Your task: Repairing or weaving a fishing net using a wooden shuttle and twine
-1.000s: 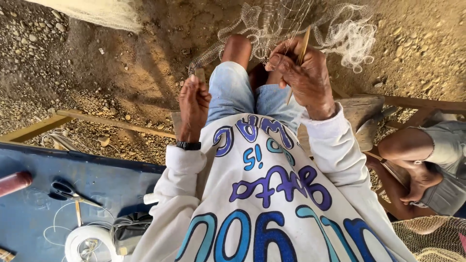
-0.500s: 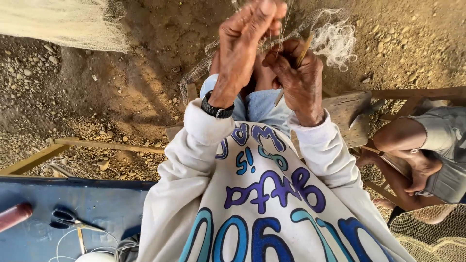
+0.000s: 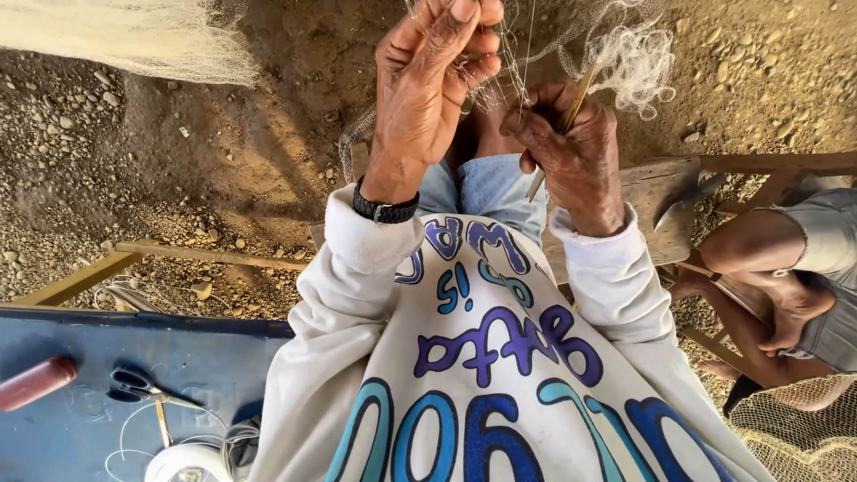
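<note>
Two bare hands are raised in front of the wearer, both working one pale, fine-mesh fishing net (image 3: pixel 625 54) that hangs at the top of the view above the knees. The left hand (image 3: pixel 428 98), with one black wristwatch (image 3: pixel 384 210) on its wrist, is lifted highest; its fingers (image 3: pixel 464 27) are pinched together on thin strands of the net. The right hand (image 3: pixel 571 152) sits lower and just beside it, its fingers clenched around one slim wooden netting needle (image 3: pixel 571 112) that sticks up toward a tangled white bunch of the mesh; its lower tip shows below the fist.

Both sleeves belong to one white sweatshirt with blue and purple lettering (image 3: pixel 500 375); light blue shorts show beneath the hands.

One blue desk (image 3: pixel 178 357) lies at lower left, carrying one pair of black-handled scissors (image 3: pixel 143 388), one reddish-brown cylinder (image 3: pixel 36 382) and one white spool of line (image 3: pixel 187 462) with loose thread around it. One weathered wooden seat (image 3: pixel 661 201) is just right of the wearer.

One other person (image 3: pixel 794 268) sits at the right edge, bare legs and grey shorts visible. A second patch of netting (image 3: pixel 803 437) lies at lower right, and a third pale sheet of net (image 3: pixel 134 36) at upper left. Gravel and dirt ground (image 3: pixel 107 161) surrounds everything.
</note>
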